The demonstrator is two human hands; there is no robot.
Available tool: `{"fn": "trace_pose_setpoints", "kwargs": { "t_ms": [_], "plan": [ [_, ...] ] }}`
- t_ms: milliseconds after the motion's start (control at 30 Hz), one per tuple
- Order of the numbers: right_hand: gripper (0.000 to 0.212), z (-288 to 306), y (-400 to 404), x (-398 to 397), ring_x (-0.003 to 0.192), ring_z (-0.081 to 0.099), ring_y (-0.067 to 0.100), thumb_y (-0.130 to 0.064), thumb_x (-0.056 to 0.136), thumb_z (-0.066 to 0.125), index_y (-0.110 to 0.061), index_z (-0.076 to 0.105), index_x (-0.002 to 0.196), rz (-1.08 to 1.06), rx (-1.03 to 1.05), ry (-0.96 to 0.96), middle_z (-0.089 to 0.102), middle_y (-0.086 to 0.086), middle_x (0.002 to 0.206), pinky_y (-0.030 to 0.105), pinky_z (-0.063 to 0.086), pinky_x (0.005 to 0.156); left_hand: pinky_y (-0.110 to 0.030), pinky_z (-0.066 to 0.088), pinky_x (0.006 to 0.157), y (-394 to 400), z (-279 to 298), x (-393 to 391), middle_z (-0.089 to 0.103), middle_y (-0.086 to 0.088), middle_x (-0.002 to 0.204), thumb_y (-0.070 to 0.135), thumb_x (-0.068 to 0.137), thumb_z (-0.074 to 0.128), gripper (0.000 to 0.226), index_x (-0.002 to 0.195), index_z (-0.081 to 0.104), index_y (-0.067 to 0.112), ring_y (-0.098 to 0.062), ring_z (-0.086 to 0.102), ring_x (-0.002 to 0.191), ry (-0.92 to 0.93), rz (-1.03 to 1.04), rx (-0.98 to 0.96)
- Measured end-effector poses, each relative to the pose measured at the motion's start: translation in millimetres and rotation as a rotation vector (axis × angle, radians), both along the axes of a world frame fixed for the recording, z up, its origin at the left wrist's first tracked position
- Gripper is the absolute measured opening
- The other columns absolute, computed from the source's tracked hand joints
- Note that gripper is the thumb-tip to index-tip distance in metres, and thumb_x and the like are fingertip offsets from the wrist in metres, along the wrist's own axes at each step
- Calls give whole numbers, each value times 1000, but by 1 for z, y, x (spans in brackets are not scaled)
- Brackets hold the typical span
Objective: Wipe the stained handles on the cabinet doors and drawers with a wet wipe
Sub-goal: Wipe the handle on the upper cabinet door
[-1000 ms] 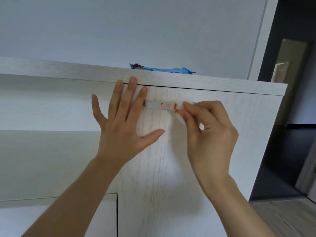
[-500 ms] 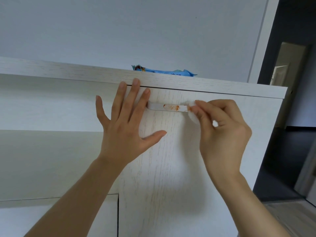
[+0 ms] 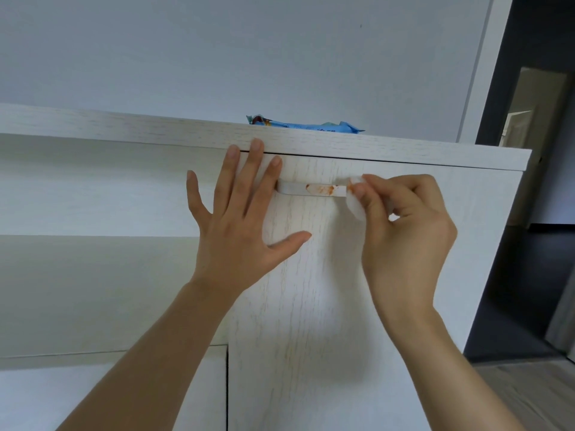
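Woodgrain door [image 3: 311,290]; flat handle [image 3: 311,189] orange-smeared.

The right hand [image 3: 404,231] has slid its wet wipe [image 3: 354,203] rightward to the handle's [image 3: 311,189] end.

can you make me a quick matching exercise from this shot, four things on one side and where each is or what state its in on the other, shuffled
Things:
1. left hand
2. wet wipe
3. handle
4. blue packet

Places or states:
A. smeared with an orange stain
B. lying on top of the cabinet
C. spread flat against the door
D. pinched in the right hand

Pairs: 1-C, 2-D, 3-A, 4-B
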State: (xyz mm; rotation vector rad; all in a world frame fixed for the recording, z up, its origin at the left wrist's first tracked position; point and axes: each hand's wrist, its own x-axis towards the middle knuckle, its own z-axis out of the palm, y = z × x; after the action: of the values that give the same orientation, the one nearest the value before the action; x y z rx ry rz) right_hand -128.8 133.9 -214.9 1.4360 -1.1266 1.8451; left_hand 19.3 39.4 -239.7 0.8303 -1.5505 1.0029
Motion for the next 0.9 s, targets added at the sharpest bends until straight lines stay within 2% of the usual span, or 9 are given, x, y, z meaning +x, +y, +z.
{"fn": "trace_pose_setpoints", "kwargs": {
  "t_ms": [100, 167, 233, 300, 500, 700, 800, 900],
  "plan": [
    [13, -1, 0, 2, 71, 44, 3, -3, 84, 69, -3, 72, 96, -32, -13, 59, 49, -5, 83, 1, 37, 69, -66, 12, 108, 0, -1, 0, 24, -10, 153, 75, 84, 41, 87, 146, 28, 14, -29, 18, 143, -2, 4, -1],
    [14, -1, -1, 4, 71, 45, 3, -3, 84, 69, -3, 72, 97, -41, -25, 26, 49, -5, 83, 1, 37, 68, -66, 11, 108, 0, 0, 1, 24, -9, 153, 75, 84, 41, 87, 146, 28, 14, -29, 18, 143, -5, 3, 1],
    [16, -3, 0, 4, 70, 48, 9, -1, 83, 68, -2, 71, 99, -51, -21, 57, 47, -5, 83, 2, 37, 68, -65, 12, 108, 0, -1, 1, 24, -10, 153, 75, 85, 40, 87, 146, 27, 15, -29, 19, 143, -2, -4, 2],
    [16, -1, 3, 1, 70, 45, 4, -2, 84, 68, -3, 71, 100, -32, 14, 110, 47, -5, 83, 0, 36, 69, -64, 12, 109, 0, 0, 1, 26, -10, 153, 74, 85, 40, 86, 146, 28, 15, -29, 19, 143, -3, -10, 2],
    [22, -1, 7, -1, 77, 45, 2, -10, 88, 62, -3, 68, 107, -36, 21, 42, 48, -3, 90, -1, 36, 72, -58, 12, 111, 1, -2, 2, 25, -10, 154, 74, 84, 39, 86, 146, 28, 16, -24, 15, 145, -2, -25, 23],
    [15, -3, -1, 3, 76, 40, 2, -4, 87, 62, 0, 69, 99, -87, 21, 117, 49, 0, 87, -3, 32, 73, -56, 17, 110, 2, -1, 4, 22, -7, 154, 73, 84, 39, 85, 147, 27, 16, -22, 16, 144, -10, -30, 25],
    [13, -1, 1, 4, 77, 38, 0, -4, 87, 61, 0, 69, 96, -72, 38, 137, 48, 0, 86, -3, 31, 73, -54, 16, 111, 1, -2, 5, 22, -6, 155, 72, 84, 42, 85, 146, 28, 16, -16, 10, 147, -5, -48, 25],
    [13, 1, 0, 7, 74, 43, 6, -3, 86, 64, 1, 70, 97, -107, 23, 137, 46, -3, 86, -1, 33, 69, -51, 15, 112, 0, -2, 6, 21, -6, 155, 71, 84, 44, 85, 146, 29, 16, -13, 5, 146, -1, -78, 31]
  ]
}}
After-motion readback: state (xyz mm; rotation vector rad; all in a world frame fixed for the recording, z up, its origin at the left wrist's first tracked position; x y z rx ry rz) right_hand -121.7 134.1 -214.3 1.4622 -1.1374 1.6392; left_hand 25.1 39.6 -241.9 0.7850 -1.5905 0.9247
